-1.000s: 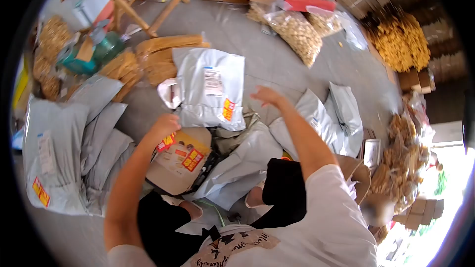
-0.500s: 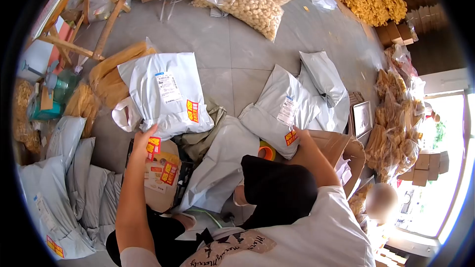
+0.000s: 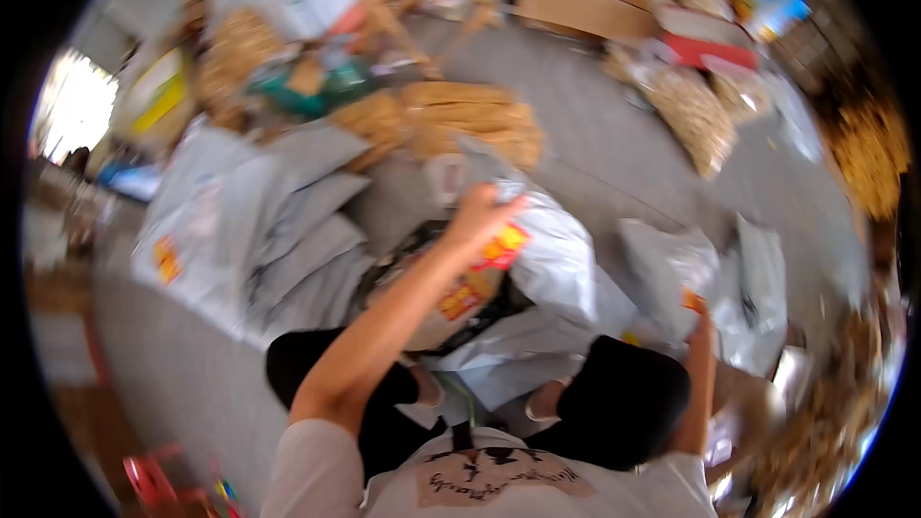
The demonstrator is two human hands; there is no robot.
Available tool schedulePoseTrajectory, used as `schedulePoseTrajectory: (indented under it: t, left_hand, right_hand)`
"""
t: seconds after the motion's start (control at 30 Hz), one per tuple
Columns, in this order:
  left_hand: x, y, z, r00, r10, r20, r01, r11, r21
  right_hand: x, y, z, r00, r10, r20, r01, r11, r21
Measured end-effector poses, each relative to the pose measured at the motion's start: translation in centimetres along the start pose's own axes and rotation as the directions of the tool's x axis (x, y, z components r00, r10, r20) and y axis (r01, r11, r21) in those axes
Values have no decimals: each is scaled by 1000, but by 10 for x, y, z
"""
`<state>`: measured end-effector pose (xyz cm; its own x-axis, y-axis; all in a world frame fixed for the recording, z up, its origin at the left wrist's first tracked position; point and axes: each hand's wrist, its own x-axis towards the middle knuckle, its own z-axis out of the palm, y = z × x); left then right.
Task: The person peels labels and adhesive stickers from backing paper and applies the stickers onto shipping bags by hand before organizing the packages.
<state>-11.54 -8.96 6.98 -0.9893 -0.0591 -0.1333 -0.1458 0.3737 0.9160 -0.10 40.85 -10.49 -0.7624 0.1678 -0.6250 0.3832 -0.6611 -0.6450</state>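
My left hand (image 3: 480,219) is closed at the edge of a pale grey plastic mailing bag (image 3: 556,245), which stands tilted and creased. Red-and-yellow stickers (image 3: 506,246) show just below that hand. Off to the right, my right hand (image 3: 702,310) reaches a second mailing bag (image 3: 669,264) lying on the floor, at its red-and-yellow sticker. Motion blur smears the right fingers. Between my knees and the left bag is a dark crate (image 3: 494,312) with brown card and more stickers in it. Another grey bag (image 3: 523,338) lies in front of my legs.
A stack of filled mailing bags (image 3: 225,230) leans at the left. Behind are brown bundles in plastic (image 3: 475,120), a wooden stand (image 3: 422,14) and a cardboard box (image 3: 580,8). Clear bags of pale pieces (image 3: 686,110) lie at the back right.
My view has swung left. The left bag has gone from lying with its label up to tilted and crumpled in my left hand. My right hand stays by the other bag's sticker.
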Motion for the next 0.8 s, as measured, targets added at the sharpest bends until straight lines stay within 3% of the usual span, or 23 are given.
schedulePoseTrajectory:
  t: [0.03,0.1,0.13,0.17,0.2,0.27,0.37,0.43,0.57,0.6,0.63,0.67,0.7,0.77,0.8]
  left_hand:
    - [-15,24,-12,995,-71,72,80,988,-132]
    - [-27,26,-32,997,-44,70,54,987,-150]
    - [-35,29,-49,999,-51,14,52,988,-143]
    - [-45,38,-63,999,-35,22,40,954,-298]
    - [-53,46,-75,999,-5,34,20,894,-449]
    - [-69,55,-114,1000,-8,-22,-3,882,-472]
    - [-85,48,-173,996,40,-79,-77,837,-541]
    - [-92,39,-209,991,-10,-131,-59,857,-512]
    - [-98,10,-284,960,-99,-264,48,980,-193]
    - [-90,-15,-310,945,93,-313,-36,982,184]
    - [-84,-48,-333,913,286,-292,-90,838,539]
    - [-84,-80,-351,907,279,-315,-1,750,662]
    - [-86,-101,-365,901,274,-336,91,638,764]
    - [-108,-120,-360,824,165,-543,280,714,642]
    - [-106,-126,-351,823,170,-541,271,721,638]
  right_hand:
    - [-6,-25,23,998,7,68,-6,1000,-6]
    - [-24,-70,74,988,25,150,-21,999,-25]
    - [-42,-84,110,997,33,67,-29,997,-70]
    - [-59,-98,146,999,42,-17,-43,993,-112]
    - [-62,-101,166,999,45,17,-43,991,-125]
    - [-81,-106,202,960,-80,267,137,969,-204]
    - [-140,-88,296,963,-94,251,136,979,-155]
    - [-156,-71,345,934,-80,347,138,980,-144]
    - [-165,-28,426,798,-14,602,95,990,-103]
    - [-169,-9,448,774,-41,632,118,990,-80]
    - [-161,9,465,757,-43,653,119,990,-73]
    - [-169,29,484,725,-46,687,126,990,-66]
    - [-165,50,499,726,-37,686,117,991,-70]
    - [-150,99,519,694,62,717,-16,997,-70]
    - [-144,127,528,689,105,717,-69,994,-80]
